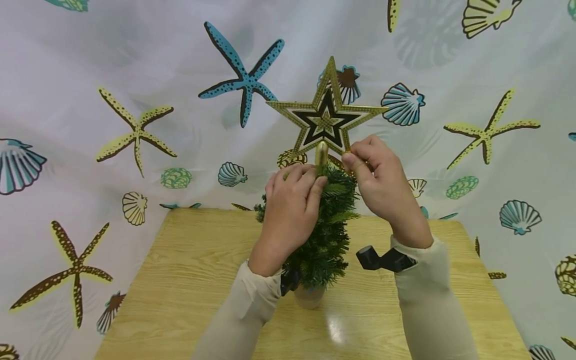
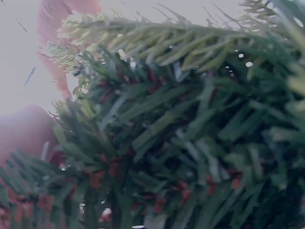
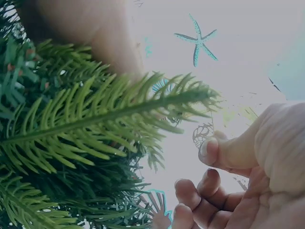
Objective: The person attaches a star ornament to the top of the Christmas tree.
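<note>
A gold and black star tree topper [image 1: 326,121] stands upright at the tip of a small artificial Christmas tree [image 1: 326,250]. My left hand [image 1: 292,205] grips the treetop just under the star's gold tube-shaped base [image 1: 321,154]; its fingertips are partly hidden by the branches. With thumb and fingers, my right hand [image 1: 382,182] pinches the star's lower right point. Green needles [image 2: 181,124] fill the left wrist view. In the right wrist view, a light green branch [image 3: 105,114] crosses in front, and the right thumb [image 3: 214,151] shows beside curled fingers; glare hides the star there.
The tree's pale base [image 1: 310,297] rests on a wooden table [image 1: 193,270]. Behind it hangs a white cloth [image 1: 189,60] printed with starfish and shells. A black wrist camera [image 1: 384,259] sits on the right sleeve.
</note>
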### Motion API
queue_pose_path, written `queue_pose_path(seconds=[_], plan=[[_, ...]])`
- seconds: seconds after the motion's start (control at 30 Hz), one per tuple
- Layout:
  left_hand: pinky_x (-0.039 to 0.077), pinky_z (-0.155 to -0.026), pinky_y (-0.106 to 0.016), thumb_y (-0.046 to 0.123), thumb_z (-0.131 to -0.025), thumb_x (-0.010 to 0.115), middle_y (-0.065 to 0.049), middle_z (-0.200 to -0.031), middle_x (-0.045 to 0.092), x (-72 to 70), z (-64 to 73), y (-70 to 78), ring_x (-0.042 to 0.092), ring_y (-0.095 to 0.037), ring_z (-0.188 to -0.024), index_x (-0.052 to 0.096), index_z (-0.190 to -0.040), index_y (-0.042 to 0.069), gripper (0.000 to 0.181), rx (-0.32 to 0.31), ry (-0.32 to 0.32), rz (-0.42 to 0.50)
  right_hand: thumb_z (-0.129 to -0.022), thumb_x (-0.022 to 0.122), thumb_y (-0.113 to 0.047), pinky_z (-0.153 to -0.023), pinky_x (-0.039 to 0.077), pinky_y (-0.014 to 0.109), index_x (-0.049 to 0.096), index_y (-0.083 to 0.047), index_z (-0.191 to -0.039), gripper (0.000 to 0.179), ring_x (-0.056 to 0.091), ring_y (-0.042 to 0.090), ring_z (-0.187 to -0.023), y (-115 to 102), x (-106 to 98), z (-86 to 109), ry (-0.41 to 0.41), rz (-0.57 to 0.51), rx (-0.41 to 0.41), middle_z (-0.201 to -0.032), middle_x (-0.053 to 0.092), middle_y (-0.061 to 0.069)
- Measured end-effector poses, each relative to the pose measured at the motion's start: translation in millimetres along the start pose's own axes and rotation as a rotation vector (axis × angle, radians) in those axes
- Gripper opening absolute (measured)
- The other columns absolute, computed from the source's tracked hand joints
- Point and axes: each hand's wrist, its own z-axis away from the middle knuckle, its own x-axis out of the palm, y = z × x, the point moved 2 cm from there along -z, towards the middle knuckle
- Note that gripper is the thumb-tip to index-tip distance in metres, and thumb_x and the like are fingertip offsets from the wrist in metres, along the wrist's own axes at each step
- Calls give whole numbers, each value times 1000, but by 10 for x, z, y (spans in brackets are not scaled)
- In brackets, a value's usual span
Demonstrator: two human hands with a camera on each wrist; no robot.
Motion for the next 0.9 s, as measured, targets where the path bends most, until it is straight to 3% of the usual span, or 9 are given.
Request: queue_pose_path(seconds=[0.23, 0.43, 0.63, 0.77, 0.9], plan=[[8, -120, -68, 40, -111, 49, -10, -151, 50, -83, 36, -6, 36, -36, -145, 63, -136, 11, 41, -4, 16, 67, -111, 47, -7, -74, 36, 39, 63, 2, -91, 26, 41, 25, -78, -7, 20, 11, -3, -31, 1, -94, 47, 11], [5, -120, -68, 41, -110, 51, -12, -155, 46, -193, 62, -25, 33, -35, -148, 63, -132, 13, 37, 15, 46, 85, -113, 42, -10, -81, 38, 40, 65, 5, -102, 30, 45, 26, -88, -10, 14, 19, -26, -93, 17, -107, 52, 14], [4, -120, -68, 40, -109, 54, -10, -155, 46, -227, 106, -72, 36, -34, -147, 62, -133, 13, 37, 33, 56, 69, -112, 47, -13, -86, 42, 41, 66, 6, -114, 27, 53, 24, -99, 12, 6, 40, -24, -103, 21, -113, 55, 15], [5, -120, -68, 41, -107, 57, -10, -157, 44, -214, 163, -130, 33, -33, -149, 58, -141, 11, 45, 54, 50, 44, -111, 50, -15, -92, 43, 42, 59, 4, -125, 25, 57, 24, -109, 54, -12, 83, -9, -122, 42, -122, 57, 13], [6, -121, -66, 42, -106, 58, -12, -158, 44, -193, 230, -206, 32, -34, -150, 54, -147, 10, 52, 125, 79, -1, -110, 52, -14, -101, 39, 44, 52, 1, -135, 30, 52, 21, -120, 129, -22, 156, 22, -125, 29, -133, 55, 12]])
